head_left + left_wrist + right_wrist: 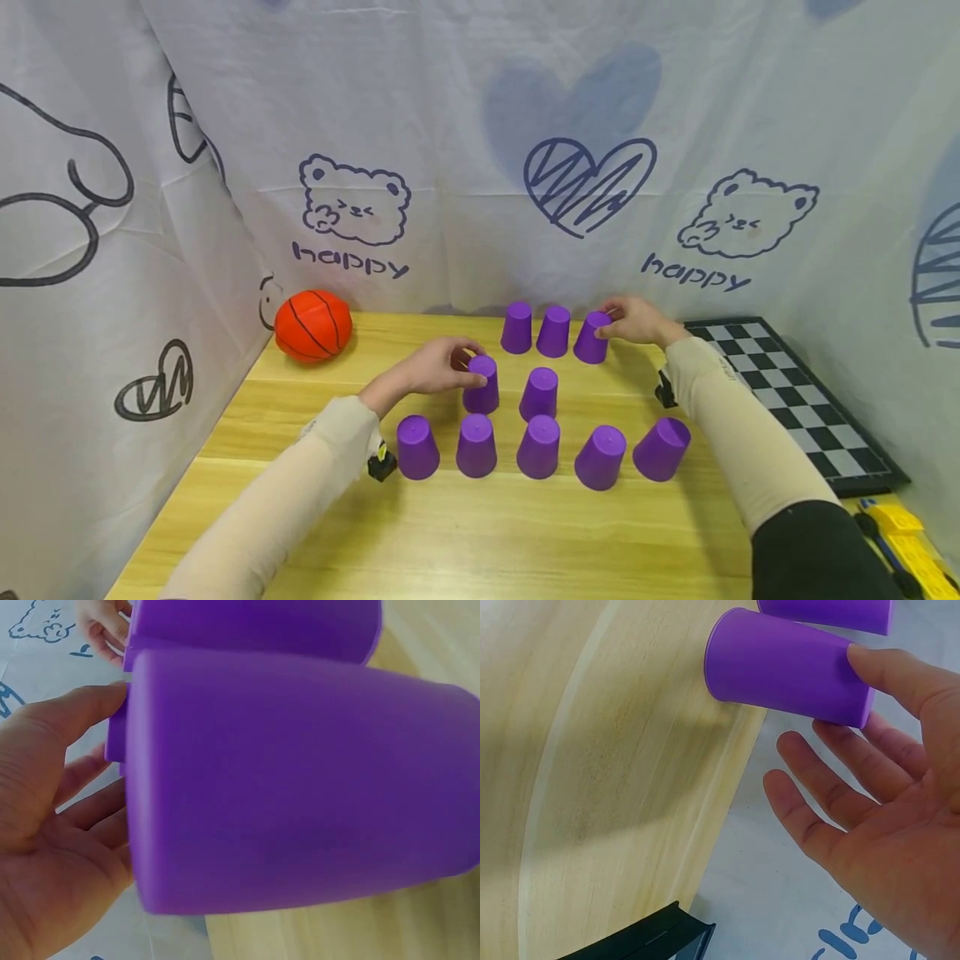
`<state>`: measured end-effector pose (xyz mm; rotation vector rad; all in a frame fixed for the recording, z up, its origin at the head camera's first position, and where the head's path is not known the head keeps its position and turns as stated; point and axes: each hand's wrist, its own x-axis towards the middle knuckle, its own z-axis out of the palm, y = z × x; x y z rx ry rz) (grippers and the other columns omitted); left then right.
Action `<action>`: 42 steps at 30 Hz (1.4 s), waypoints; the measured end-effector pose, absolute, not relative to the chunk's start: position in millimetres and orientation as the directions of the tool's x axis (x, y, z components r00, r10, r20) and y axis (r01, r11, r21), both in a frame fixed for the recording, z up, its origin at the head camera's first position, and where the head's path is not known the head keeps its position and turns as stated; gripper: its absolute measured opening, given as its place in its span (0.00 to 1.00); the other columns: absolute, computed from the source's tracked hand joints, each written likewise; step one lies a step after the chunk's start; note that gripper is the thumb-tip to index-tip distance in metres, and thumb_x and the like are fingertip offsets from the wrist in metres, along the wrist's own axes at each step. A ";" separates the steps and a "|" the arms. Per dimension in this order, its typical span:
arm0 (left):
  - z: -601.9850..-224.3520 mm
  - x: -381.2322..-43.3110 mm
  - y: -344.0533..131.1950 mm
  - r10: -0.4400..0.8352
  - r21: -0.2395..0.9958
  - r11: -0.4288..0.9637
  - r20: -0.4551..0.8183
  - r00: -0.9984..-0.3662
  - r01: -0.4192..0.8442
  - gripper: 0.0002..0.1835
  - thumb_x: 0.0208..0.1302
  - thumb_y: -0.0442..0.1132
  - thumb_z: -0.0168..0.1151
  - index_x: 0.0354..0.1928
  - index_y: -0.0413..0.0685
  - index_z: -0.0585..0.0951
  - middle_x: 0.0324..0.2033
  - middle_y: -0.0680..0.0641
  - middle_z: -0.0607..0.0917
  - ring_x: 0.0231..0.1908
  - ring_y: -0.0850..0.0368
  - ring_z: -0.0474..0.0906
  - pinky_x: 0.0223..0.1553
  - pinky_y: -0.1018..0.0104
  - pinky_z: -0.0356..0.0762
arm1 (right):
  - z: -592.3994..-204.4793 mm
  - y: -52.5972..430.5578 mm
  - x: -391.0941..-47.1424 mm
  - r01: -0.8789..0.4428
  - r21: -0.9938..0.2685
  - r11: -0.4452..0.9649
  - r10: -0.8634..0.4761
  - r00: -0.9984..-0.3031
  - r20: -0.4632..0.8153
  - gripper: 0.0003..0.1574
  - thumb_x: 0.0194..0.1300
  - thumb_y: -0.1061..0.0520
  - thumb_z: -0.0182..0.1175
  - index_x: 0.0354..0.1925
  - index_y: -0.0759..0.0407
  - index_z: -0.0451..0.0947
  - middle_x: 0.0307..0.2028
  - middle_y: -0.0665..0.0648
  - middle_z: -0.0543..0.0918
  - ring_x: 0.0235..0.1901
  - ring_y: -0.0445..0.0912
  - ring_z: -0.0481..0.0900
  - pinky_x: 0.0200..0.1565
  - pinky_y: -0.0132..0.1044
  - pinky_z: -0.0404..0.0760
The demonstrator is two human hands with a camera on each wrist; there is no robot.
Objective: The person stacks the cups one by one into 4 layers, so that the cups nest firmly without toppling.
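Purple cups stand upside down in three rows on the table. My left hand (437,367) pinches the left cup (482,392) of the middle row near its top, thumb in front and fingers behind. Beside it stands the other middle cup (539,395). At the back, my right hand (636,321) holds the rightmost cup (590,340) between thumb and fingers; in the right wrist view that cup (787,667) touches the thumb, with the lower fingers spread away. In the left wrist view, a large near cup (292,787) hides most of what the left fingers hold.
Several cups, among them a middle one (537,450), form the front row. An orange ball (313,327) sits at the back left. On the right lie a checkered board (795,400) and yellow pieces (911,546). A printed cloth (450,125) hangs behind the table.
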<state>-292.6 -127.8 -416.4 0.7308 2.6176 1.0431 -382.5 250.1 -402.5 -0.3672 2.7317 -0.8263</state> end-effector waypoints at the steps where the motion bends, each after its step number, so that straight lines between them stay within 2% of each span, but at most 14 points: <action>1: -415.3 -295.0 -127.2 0.516 0.691 0.626 -0.018 -0.857 0.362 0.26 0.66 0.46 0.74 0.62 0.43 0.81 0.54 0.37 0.88 0.56 0.43 0.86 0.57 0.54 0.86 | -402.6 250.2 -382.3 -0.155 -0.572 0.806 -0.307 -0.934 -0.180 0.32 0.71 0.56 0.67 0.66 0.71 0.72 0.66 0.76 0.78 0.67 0.68 0.76 0.71 0.61 0.74; 6: -407.8 -308.2 -124.3 0.448 0.680 0.649 0.020 -0.894 0.341 0.26 0.67 0.47 0.74 0.61 0.40 0.82 0.54 0.36 0.88 0.55 0.42 0.86 0.55 0.53 0.87 | -401.4 251.7 -380.2 -0.131 -0.581 0.803 -0.294 -0.936 -0.194 0.43 0.71 0.54 0.67 0.75 0.69 0.63 0.68 0.78 0.74 0.68 0.69 0.75 0.71 0.62 0.73; 9: -402.8 -317.5 -122.1 0.406 0.682 0.656 0.041 -0.913 0.322 0.26 0.67 0.46 0.73 0.61 0.37 0.81 0.54 0.35 0.88 0.55 0.42 0.86 0.55 0.53 0.87 | -398.3 255.7 -377.0 -0.133 -0.575 0.807 -0.291 -0.938 -0.191 0.46 0.71 0.53 0.67 0.77 0.68 0.61 0.69 0.78 0.73 0.69 0.70 0.73 0.72 0.63 0.72; 13: -396.4 -330.5 -118.6 0.347 0.705 0.645 0.073 -0.935 0.294 0.28 0.67 0.45 0.72 0.61 0.31 0.80 0.54 0.33 0.88 0.55 0.40 0.85 0.55 0.53 0.87 | -389.4 264.3 -369.4 -0.184 -0.568 0.802 -0.316 -0.938 -0.143 0.45 0.71 0.51 0.67 0.76 0.68 0.63 0.70 0.78 0.72 0.70 0.70 0.71 0.72 0.64 0.71; 19: -392.2 -346.1 -113.8 0.266 0.715 0.658 0.069 -0.961 0.234 0.27 0.68 0.45 0.71 0.61 0.33 0.80 0.53 0.33 0.87 0.54 0.40 0.84 0.55 0.52 0.86 | -370.9 276.9 -346.1 -0.262 -0.579 0.772 -0.357 -0.932 -0.054 0.41 0.73 0.50 0.67 0.74 0.67 0.67 0.70 0.74 0.74 0.69 0.69 0.74 0.68 0.64 0.76; 24: -395.1 -355.0 -110.6 0.230 0.713 0.671 0.058 -0.971 0.202 0.27 0.69 0.45 0.71 0.61 0.34 0.80 0.55 0.33 0.87 0.56 0.40 0.84 0.58 0.51 0.84 | -363.0 283.4 -312.7 -0.280 -0.560 0.779 -0.339 -0.941 -0.001 0.34 0.74 0.47 0.66 0.70 0.63 0.74 0.63 0.71 0.82 0.63 0.66 0.80 0.62 0.62 0.81; 32: -400.9 -364.4 -108.1 0.193 0.714 0.680 0.049 -0.980 0.170 0.27 0.69 0.44 0.70 0.62 0.33 0.79 0.55 0.33 0.86 0.56 0.39 0.83 0.58 0.51 0.84 | -368.8 297.8 -253.1 -0.296 -0.552 0.779 -0.316 -0.947 0.061 0.33 0.74 0.41 0.66 0.66 0.59 0.78 0.60 0.64 0.85 0.60 0.60 0.82 0.62 0.62 0.80; 42: -412.6 -375.8 -103.4 0.168 0.725 0.675 0.030 -0.985 0.137 0.26 0.70 0.43 0.70 0.63 0.33 0.79 0.57 0.32 0.85 0.57 0.38 0.83 0.61 0.50 0.83 | -394.0 315.7 -204.0 -0.304 -0.564 0.768 -0.301 -0.948 0.101 0.29 0.72 0.45 0.68 0.64 0.58 0.80 0.59 0.60 0.87 0.56 0.56 0.85 0.51 0.41 0.85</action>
